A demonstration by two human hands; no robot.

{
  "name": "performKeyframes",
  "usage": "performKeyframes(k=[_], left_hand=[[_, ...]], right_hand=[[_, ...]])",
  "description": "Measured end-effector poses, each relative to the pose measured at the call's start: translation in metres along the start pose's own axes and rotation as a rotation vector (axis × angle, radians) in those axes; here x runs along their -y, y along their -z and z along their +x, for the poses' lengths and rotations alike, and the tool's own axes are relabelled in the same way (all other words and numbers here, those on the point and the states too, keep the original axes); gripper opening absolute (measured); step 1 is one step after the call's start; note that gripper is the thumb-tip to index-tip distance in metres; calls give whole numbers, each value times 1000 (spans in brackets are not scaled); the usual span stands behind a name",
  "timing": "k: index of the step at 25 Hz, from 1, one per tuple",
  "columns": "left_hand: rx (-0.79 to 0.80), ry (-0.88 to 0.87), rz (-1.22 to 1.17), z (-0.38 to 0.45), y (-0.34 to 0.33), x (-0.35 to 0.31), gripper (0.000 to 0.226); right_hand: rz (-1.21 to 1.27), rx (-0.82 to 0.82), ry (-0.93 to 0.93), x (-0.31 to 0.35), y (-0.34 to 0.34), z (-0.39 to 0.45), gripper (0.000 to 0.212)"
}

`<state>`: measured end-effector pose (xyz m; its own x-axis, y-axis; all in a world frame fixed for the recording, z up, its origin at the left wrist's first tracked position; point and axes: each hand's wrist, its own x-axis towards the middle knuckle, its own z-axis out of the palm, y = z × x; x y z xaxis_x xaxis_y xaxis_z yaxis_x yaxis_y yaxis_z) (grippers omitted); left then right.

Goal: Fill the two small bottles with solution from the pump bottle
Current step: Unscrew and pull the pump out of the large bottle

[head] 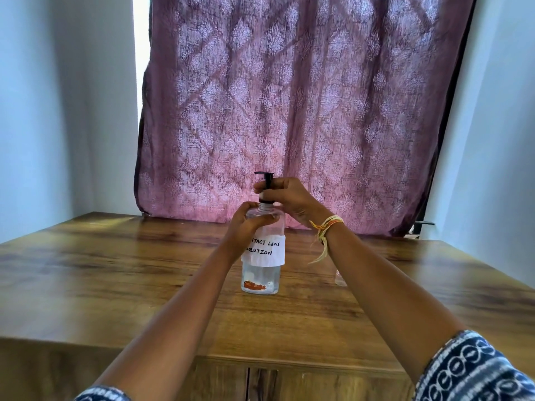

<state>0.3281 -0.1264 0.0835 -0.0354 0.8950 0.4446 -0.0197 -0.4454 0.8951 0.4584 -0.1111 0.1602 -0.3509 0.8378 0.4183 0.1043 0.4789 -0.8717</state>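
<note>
Two hands on the pump bottle point(262, 267), which stands upright mid-way across the wooden table point(115, 270). Left hand point(246, 227) wraps the clear shoulder just above the paper label, fingers curled round the glass-like body. Right hand point(289, 201) is closed round the black pump head point(265, 180) and collar, thumb and fingers pinching the neck. Looks like the pump is being unscrewed or lifted off, judging by the collar sitting slightly proud of the neck; can't tell for sure.

To do it well: keep left grip firm and low so the base doesn't skid, twist only the collar, lift straight up so the dip tube clears without dripping.

One small bottle point(340, 277) shows just behind the right forearm, on the table, mostly hidden; second one not seen.

Handwritten label point(267, 250) reads "…NTACT LENS …OLUTION", start letters covered by the left wrist. Orange mark low on the bottle, unreadable.
</note>
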Motion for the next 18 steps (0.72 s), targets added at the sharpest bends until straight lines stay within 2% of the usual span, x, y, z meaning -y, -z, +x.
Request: performKeyframes(k=[4,6,10,15,18], left_hand=[[18,4,-2,-1,0,-1,50],[-3,13,12,-1,0,-1,44],[-21,25,-8,1,-1,-1,37],[15,18,4,-1,-2,-4,61],[-16,29,16,-2,-3,-6,62]], right_hand=[[-239,-105,28,3,4,-4,41],[-165,-122,0,2,6,-6,40],[112,-4,-57,4,0,-6,30],[-203,-103,-13,8,-1,-9,42],[-108,-126,-33,7,2,-8,33]])
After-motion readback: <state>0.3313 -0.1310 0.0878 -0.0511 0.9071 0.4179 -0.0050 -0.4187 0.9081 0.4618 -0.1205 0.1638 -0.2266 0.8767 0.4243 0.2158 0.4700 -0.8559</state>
